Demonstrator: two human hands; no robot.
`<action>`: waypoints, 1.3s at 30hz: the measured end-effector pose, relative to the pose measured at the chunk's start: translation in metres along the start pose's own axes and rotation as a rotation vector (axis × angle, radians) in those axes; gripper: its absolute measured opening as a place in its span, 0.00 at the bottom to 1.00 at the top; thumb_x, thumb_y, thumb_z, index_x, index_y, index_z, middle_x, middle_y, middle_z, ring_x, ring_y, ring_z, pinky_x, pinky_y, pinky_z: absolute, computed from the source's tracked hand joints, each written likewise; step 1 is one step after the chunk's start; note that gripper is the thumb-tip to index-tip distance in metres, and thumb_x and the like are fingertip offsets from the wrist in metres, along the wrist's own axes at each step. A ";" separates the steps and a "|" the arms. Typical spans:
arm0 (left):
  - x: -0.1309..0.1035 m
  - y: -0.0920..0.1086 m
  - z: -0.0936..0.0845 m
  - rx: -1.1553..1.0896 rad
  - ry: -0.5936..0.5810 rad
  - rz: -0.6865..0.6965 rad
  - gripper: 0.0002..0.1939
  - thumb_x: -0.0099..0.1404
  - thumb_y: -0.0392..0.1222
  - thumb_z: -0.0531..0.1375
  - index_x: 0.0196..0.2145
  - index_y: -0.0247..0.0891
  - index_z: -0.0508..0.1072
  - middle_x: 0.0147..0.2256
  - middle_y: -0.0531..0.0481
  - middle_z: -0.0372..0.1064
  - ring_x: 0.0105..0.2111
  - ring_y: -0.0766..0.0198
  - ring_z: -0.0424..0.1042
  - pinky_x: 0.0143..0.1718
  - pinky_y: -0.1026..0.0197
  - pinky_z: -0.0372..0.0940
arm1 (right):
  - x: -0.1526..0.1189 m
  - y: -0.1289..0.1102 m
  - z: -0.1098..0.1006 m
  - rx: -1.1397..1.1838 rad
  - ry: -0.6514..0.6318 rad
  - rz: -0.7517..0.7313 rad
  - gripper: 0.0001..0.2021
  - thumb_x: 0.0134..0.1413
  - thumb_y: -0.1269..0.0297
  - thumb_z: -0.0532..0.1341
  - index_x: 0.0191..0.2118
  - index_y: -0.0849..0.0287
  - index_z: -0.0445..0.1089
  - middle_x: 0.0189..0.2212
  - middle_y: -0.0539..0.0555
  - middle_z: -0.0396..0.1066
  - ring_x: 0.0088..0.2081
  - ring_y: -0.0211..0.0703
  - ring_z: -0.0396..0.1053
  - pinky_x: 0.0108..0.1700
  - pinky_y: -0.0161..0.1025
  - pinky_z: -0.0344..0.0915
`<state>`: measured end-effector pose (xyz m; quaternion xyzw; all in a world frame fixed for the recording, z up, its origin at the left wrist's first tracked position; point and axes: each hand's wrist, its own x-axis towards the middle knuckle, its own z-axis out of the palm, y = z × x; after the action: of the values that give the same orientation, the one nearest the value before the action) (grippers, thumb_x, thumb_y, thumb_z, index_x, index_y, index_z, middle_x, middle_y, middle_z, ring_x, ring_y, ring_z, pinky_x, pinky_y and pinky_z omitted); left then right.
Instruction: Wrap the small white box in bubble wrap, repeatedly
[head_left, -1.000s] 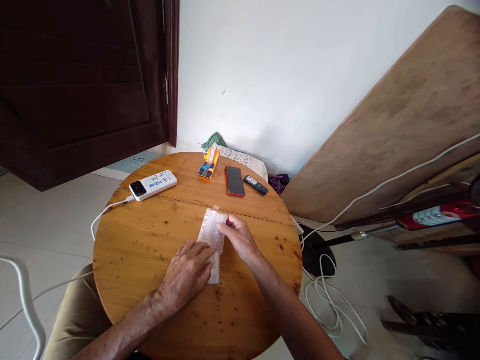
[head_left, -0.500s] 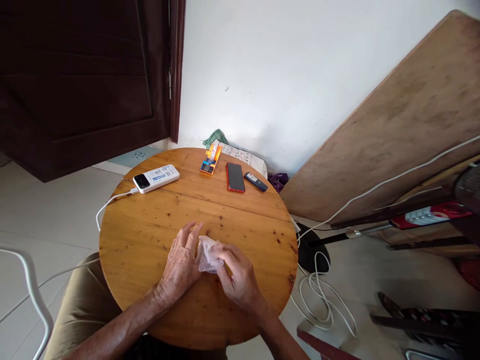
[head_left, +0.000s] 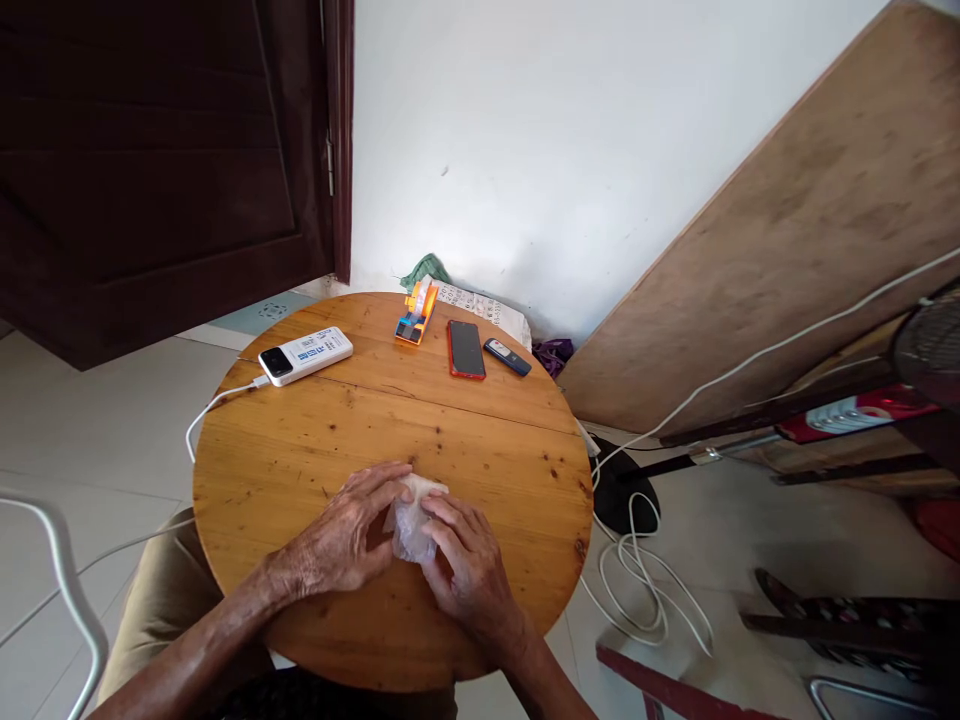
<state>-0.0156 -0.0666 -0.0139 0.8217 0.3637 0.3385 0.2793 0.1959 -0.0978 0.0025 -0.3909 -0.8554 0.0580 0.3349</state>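
Observation:
A small crumpled packet in translucent whitish plastic wrap (head_left: 412, 528) is between my hands, low over the near middle of the round wooden table. My left hand (head_left: 351, 530) grips its left side, with the thumb below and the fingers curled along the upper edge. On the other side, my right hand (head_left: 471, 565) pinches the wrap between thumb and fingers. What lies inside the plastic cannot be made out.
Along the table's (head_left: 300, 440) far part lie a white power bank (head_left: 306, 356) with a cable, an orange tape dispenser (head_left: 416, 314), a red-edged smartphone (head_left: 466, 349) and a dark remote-like device (head_left: 508, 356). Coiled white cable (head_left: 637, 590) lies on the floor at right.
My left hand has gone from spread fingers beside the packet to gripping its left side. My right hand has shifted slightly and still holds it. The view has moved a little.

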 end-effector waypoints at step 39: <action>0.064 -0.021 -0.013 -0.901 -0.117 -0.546 0.34 0.61 0.52 0.65 0.61 0.41 0.62 0.55 0.42 0.69 0.53 0.51 0.70 0.52 0.52 0.66 | 0.059 0.057 0.011 0.561 -0.171 0.632 0.17 0.54 0.62 0.63 0.50 0.58 0.71 0.44 0.55 0.75 0.43 0.46 0.72 0.43 0.39 0.68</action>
<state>-0.0021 -0.0010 0.0018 0.5132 0.3669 0.3298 0.7023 0.1970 -0.0152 0.0042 -0.5215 -0.6694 0.4202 0.3216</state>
